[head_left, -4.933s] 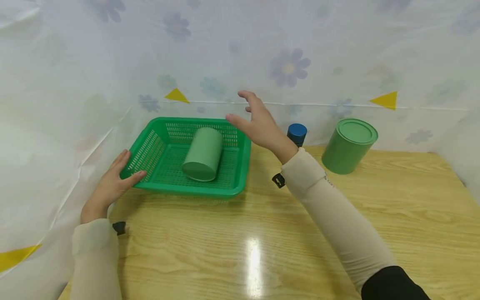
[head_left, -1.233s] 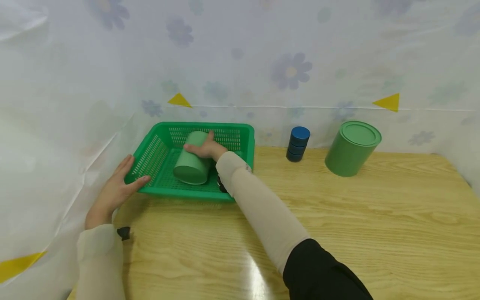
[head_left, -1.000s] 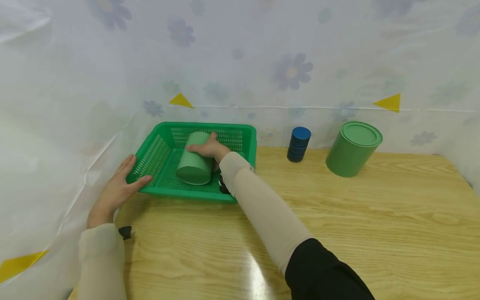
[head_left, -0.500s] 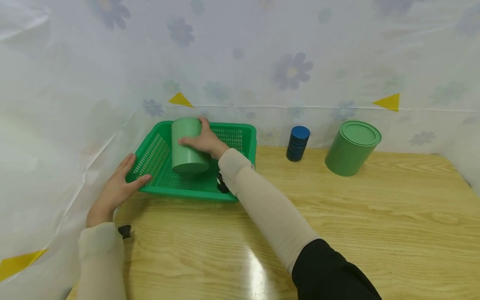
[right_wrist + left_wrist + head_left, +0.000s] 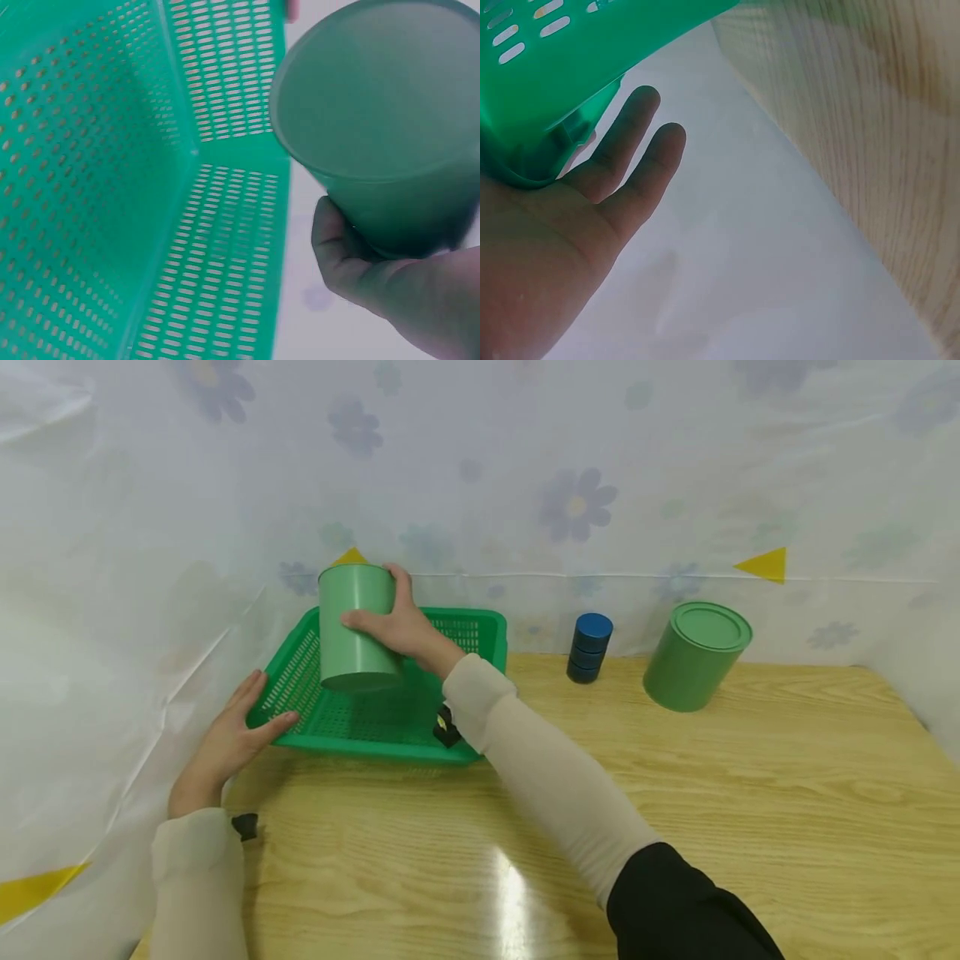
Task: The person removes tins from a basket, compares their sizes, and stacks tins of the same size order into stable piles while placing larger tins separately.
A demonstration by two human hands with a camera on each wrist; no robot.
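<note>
My right hand grips a light green can from its right side, thumb across the front and fingers behind. The can is held nearly upright above the green plastic basket. In the right wrist view the can's flat end faces the camera, and the perforated basket wall lies beside it. My left hand rests at the basket's front left corner, its thumb over the rim. In the left wrist view two of its fingers stretch out straight below the basket.
A blue ribbed cylinder stands right of the basket by the back wall. Farther right is a larger green can with a lid. A flower-print sheet covers the back and left of the wooden table.
My right hand first reached into the basket and took hold of the can lying there. It has since raised the can up and leftward, turning it upright. The left hand stays at the corner.
</note>
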